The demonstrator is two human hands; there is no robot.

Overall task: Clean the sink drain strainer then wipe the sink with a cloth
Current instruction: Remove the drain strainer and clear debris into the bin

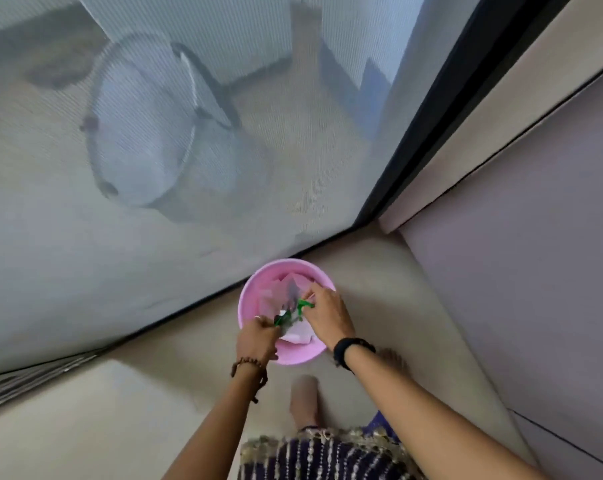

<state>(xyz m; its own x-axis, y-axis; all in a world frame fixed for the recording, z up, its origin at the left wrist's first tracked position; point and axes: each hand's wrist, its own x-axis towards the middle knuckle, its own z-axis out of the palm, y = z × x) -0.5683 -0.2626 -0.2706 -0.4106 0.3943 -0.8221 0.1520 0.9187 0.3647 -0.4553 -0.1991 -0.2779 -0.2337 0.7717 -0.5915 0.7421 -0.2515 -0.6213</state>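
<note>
Reaching down from 6 o'clock, both hands work over a pink bin (249, 289) that stands on the beige floor (147, 386) at about 6 o'clock of centre, just beside the dark bottom track of a mesh screen door (154, 209). Left hand (256, 337), beaded bracelet (249, 370) on the wrist, sits at the bin's 7 o'clock rim, fingers curled and pinching one end of a small green item (279, 319). Right hand (327, 311), black wristband (350, 349) on the wrist, sits at the bin's 3 o'clock, fingers curled and pinching the other green end (305, 304). Blur too strong to name the green item; cannot tell whether it is the drain strainer. White and pale pink scraps of paper or plastic (298, 332) lie inside the bin under the hands. No sink or cloth visible in this view.

A bare foot (303, 398) stands on the floor at 6 o'clock of the bin; toes of the other foot (391, 358) show just right of the right wrist. Dark patterned garment with a gold-trimmed edge (313, 455) fills the bottom edge. Pale wall panels (518, 271) run along 3 o'clock. Behind the mesh, at 10 o'clock, a blurred round pale object with a dark rim (137, 140).
</note>
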